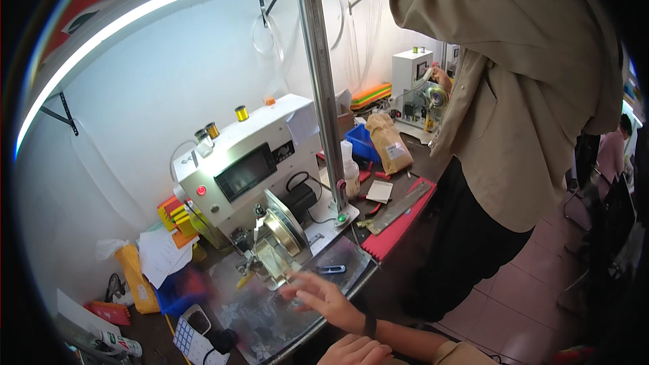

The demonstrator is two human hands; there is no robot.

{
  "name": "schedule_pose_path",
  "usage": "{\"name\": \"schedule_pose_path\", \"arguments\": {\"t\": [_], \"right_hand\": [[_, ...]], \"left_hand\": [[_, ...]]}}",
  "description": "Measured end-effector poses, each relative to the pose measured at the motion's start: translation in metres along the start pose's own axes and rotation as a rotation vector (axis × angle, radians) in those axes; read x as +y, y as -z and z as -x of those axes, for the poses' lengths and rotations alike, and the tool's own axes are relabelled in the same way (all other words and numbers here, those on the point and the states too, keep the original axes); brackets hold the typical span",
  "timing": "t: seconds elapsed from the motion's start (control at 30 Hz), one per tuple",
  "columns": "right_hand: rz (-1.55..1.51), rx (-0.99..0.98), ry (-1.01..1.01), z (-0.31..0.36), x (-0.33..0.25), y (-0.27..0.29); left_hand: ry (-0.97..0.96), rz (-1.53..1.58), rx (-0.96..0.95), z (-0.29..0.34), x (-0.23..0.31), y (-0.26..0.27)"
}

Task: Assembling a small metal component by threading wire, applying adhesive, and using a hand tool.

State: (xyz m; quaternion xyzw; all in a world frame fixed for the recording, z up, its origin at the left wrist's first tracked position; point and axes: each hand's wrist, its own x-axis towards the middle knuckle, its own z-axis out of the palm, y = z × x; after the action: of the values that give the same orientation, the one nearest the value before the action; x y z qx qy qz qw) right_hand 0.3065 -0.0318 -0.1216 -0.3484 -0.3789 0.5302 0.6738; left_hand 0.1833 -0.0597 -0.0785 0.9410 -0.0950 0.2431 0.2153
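Note:
My right hand (318, 294) reaches out over a shiny metal base plate (263, 314), fingers spread and holding nothing, a black band on its wrist. Its fingertips are close to a round metal wheel (284, 230) on the front of a white benchtop machine (243, 162) with a dark screen and a red button (201, 190). A small blue-handled tool (331, 269) lies on the plate just beyond the hand. My left hand (355, 350) sits at the lower edge with its fingers curled; the frame cuts it off.
A person in a beige jacket (514, 94) stands close at the right, one hand at a second white machine (416, 78). An aluminium post (321, 81), white bottle (349, 172), brown paper bag (389, 142), blue bin (362, 142) and red mat (399, 226) with a metal ruler (399, 206) crowd the bench.

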Motion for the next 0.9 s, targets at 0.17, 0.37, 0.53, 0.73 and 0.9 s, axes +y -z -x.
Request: {"name": "schedule_pose_path", "arguments": {"t": [0.17,0.37,0.53,0.73,0.9], "right_hand": [[-0.644,0.260,0.204,-0.009,-0.032,-0.017],[0.895,-0.432,0.425,0.009,0.039,0.004],[0.876,-0.442,0.473,0.039,0.081,0.006],[1.011,-0.531,0.262,0.026,0.070,-0.002],[0.811,-0.224,0.337,0.016,0.058,0.004]], "left_hand": [[-0.003,0.089,-0.036,-0.004,0.001,0.002],[0.098,-0.023,-0.021,0.010,-0.018,0.024],[0.262,0.038,0.001,0.007,-0.015,0.026],[0.248,0.028,-0.052,0.009,-0.014,0.012],[0.120,-0.066,-0.067,0.006,-0.011,0.005]]}}
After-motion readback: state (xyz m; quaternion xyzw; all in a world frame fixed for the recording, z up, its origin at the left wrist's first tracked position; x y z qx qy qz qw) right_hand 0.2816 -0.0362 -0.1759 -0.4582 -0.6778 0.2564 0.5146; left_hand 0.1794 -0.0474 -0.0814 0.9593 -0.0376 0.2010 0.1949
